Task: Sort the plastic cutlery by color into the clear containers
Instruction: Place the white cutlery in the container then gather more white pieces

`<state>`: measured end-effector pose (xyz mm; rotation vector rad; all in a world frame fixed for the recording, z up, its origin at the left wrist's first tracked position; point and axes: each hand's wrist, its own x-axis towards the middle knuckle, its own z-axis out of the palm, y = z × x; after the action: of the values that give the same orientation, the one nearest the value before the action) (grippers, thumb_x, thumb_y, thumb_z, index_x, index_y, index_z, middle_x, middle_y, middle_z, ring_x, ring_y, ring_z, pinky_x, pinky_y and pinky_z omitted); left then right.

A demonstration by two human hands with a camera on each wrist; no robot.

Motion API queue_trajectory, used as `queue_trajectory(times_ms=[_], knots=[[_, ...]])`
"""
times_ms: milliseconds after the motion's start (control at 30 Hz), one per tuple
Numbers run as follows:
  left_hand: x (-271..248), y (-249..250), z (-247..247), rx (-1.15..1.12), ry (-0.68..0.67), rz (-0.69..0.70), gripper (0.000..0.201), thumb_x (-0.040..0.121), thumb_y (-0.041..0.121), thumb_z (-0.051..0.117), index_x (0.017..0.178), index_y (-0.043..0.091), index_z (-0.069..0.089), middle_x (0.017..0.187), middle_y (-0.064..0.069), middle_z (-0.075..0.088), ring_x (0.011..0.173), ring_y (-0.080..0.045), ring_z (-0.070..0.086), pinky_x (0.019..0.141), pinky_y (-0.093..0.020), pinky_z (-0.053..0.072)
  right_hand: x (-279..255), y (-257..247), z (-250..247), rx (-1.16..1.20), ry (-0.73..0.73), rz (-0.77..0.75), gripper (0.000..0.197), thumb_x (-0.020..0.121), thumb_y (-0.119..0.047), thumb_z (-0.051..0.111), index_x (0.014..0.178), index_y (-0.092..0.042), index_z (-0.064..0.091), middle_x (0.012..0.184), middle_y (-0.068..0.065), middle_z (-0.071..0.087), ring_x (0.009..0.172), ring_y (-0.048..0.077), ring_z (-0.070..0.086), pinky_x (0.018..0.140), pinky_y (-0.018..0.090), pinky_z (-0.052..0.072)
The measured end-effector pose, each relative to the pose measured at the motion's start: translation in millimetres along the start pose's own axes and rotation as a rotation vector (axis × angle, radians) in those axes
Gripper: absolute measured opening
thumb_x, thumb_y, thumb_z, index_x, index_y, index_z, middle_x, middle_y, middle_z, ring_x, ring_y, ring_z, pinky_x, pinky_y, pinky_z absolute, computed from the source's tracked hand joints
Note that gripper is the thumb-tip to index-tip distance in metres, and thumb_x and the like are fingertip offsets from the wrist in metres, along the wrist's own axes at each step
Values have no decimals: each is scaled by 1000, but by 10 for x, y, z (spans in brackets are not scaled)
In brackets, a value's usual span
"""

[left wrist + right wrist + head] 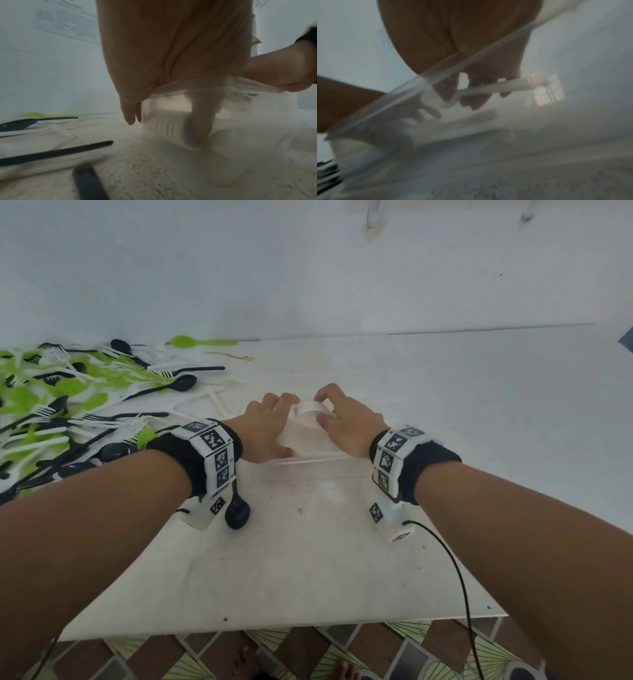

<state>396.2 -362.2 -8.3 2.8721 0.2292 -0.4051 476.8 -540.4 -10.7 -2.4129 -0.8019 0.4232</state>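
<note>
The left hand [262,428] and the right hand [344,422] meet over a clear container [310,463] at the middle of the white counter [308,559]. The right hand's fingers curl down and pinch a white lid-like piece [308,407] at the container's far end, thumb on its near side. The left hand lies on the container's left rim; in the left wrist view one finger [202,121] reaches down inside the clear wall while the others hang outside it, loosely bent, so it seems to hold the rim. The right wrist view is blurred; it shows fingers around a pale bar seen through the clear plastic.

Both wrists wear black bands with white blocks of square printed markers. Just near the left wrist a black spoon [237,513] lies alone on the counter. A black cable [455,577] runs from the right wrist block off the near edge.

To the far left a loose heap of cutlery [68,405] in green, black and white covers the counter, with one green spoon [197,341] at its far right edge, against the wall. Patterned floor tiles show beyond the near edge.
</note>
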Motion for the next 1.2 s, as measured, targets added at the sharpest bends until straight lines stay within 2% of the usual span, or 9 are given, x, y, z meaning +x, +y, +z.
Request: queue_trajectory(times_ms=[100,200,267,400,500,800,900,1033,1200], knots=[[5,-4,5,-8,0,3,97,86,45,76,156,23,12,152,-11,26,137,-40,33,111,-52,35,-41,83,-142,40,-73,-35,19,96,-28,54,114,-34,52,103,-5,62,91,21,64,88,48,53],[-5,8,8,-2,2,5,98,86,46,76,156,22,12,153,-11,26,137,-40,33,111,-52,35,-120,130,-244,-49,-202,-107,21,92,-24,66,112,-30,65,98,-13,64,94,13,62,79,26,48],[-13,7,4,-5,5,2,98,86,47,76,156,23,12,153,-10,25,137,-39,33,112,-52,36,-163,85,-277,-71,-271,-139,20,90,-28,72,109,-31,71,93,-17,68,93,6,63,77,20,45],[-20,3,-1,-9,12,2,99,86,48,76,156,24,11,155,-9,24,138,-37,32,111,-51,37,-107,-68,-227,-104,-307,-125,18,81,-43,79,98,-37,78,91,-18,74,92,5,67,89,26,53],[-29,19,10,-23,20,-2,99,85,46,76,157,23,12,155,-9,25,138,-37,32,111,-50,37,-33,-109,-109,-192,-301,-126,15,74,-40,81,89,-39,77,86,-21,72,88,7,67,91,33,56],[-2,-33,30,-74,37,16,99,82,44,79,156,27,15,153,-8,28,138,-37,33,113,-52,34,67,-155,-8,-311,-244,-150,11,83,-23,73,79,-31,68,89,-19,60,85,12,61,68,24,44],[4,-77,-90,-123,-38,23,101,82,44,80,157,33,14,159,-1,25,144,-31,31,117,-50,32,81,-135,6,-314,-242,-136,6,81,-25,73,80,-30,71,88,-17,65,80,10,62,65,24,46],[3,-205,-359,-306,-144,42,87,91,21,76,160,35,26,165,11,27,152,-15,27,122,-30,21,75,-138,-25,-321,-259,-118,9,75,-30,78,81,-27,72,88,-12,71,82,14,66,74,30,55],[10,-248,-371,-248,-84,45,76,94,11,70,157,34,35,163,8,35,146,-17,39,121,-29,26,94,-315,57,-358,-262,-169,16,85,-22,71,71,-26,67,86,-6,71,83,20,67,76,31,56]])
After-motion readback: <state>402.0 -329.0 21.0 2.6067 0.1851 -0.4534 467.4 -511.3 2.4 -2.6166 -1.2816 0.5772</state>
